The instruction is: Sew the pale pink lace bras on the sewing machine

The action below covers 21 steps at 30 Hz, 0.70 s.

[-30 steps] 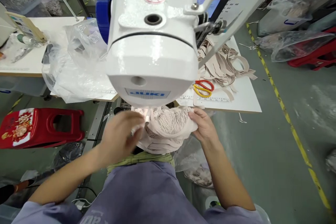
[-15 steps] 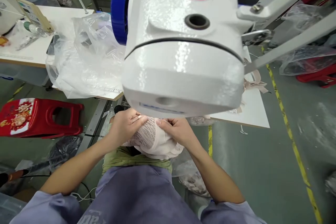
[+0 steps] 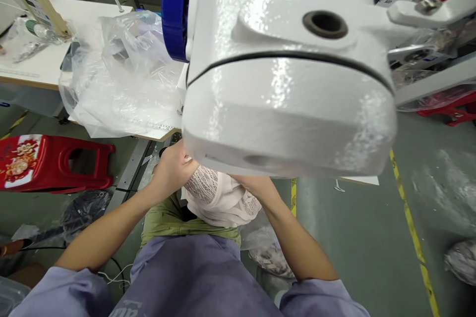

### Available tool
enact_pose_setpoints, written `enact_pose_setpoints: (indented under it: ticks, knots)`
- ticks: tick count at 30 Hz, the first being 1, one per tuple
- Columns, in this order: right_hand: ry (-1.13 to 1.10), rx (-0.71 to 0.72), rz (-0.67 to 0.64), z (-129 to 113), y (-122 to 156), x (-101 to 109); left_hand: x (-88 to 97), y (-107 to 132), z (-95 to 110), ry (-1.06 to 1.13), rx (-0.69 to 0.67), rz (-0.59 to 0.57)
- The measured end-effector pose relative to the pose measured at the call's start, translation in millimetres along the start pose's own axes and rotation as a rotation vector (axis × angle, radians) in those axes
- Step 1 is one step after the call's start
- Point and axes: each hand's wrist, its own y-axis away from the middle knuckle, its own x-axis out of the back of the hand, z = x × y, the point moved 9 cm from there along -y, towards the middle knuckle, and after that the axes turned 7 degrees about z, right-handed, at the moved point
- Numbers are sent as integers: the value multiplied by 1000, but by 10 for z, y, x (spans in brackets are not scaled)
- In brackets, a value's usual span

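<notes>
A pale pink lace garment (image 3: 213,195) hangs bunched above my lap, below the white head of a sewing machine (image 3: 282,119). My left hand (image 3: 176,168) is closed on its upper left edge, the thumb pressed over the lace. My right hand (image 3: 256,184) reaches the garment's upper right side. The machine head covers its fingers, so their grip is hidden. Smooth folded cloth and more lace show between and below my hands. The needle area is out of sight behind the machine head.
Crumpled clear plastic bags (image 3: 122,79) lie on the white table (image 3: 85,7) at left. A blue handwheel (image 3: 176,16) juts from the machine's left side. A red stool (image 3: 55,163) stands at lower left. A bag of scraps (image 3: 271,260) sits by my right leg.
The machine head looks larger and further right as my view has shifted closer. My hands have moved up with the garment, and the right fingers have passed from sight behind the machine.
</notes>
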Motion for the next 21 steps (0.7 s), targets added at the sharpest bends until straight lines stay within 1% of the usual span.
enact_pose_setpoints:
  ticks: [3, 5, 7, 9, 10, 12, 13, 15, 16, 17, 19, 21]
  knots:
    - [-22, -21, 33, 26, 11, 4, -12, -16, -9, 3, -12, -2]
    - [-23, -28, 65, 69, 19, 8, -22, -16, -87, -2, -14, -17]
    - [-20, -26, 85, 142, 30, 12, -25, 15, -247, -12, 5, -20]
    - [-10, -30, 86, 253, 50, 23, -32, 107, -468, -24, 43, -2]
    - [-8, -34, 86, 318, 66, 37, -40, 185, -584, -12, 65, 21]
    - [-26, -20, 83, 423, 110, 71, -112, 410, -773, 51, 74, 49]
    - [-40, -4, 84, 460, 138, 93, -181, 549, -836, 100, 56, 46]
    - [-55, 34, 76, 507, 201, 125, -433, 853, -905, 172, -10, -54]
    - [-54, 49, 65, 523, 233, 133, -579, 1001, -937, 179, -37, -113]
    - [-48, 56, 52, 539, 264, 137, -707, 1129, -972, 161, -63, -148]
    - [-38, 50, 28, 580, 318, 144, -906, 1304, -1076, 85, -87, -157]
    - [-32, 31, 25, 633, 356, 170, -1022, 1376, -1212, 2, -82, -115]
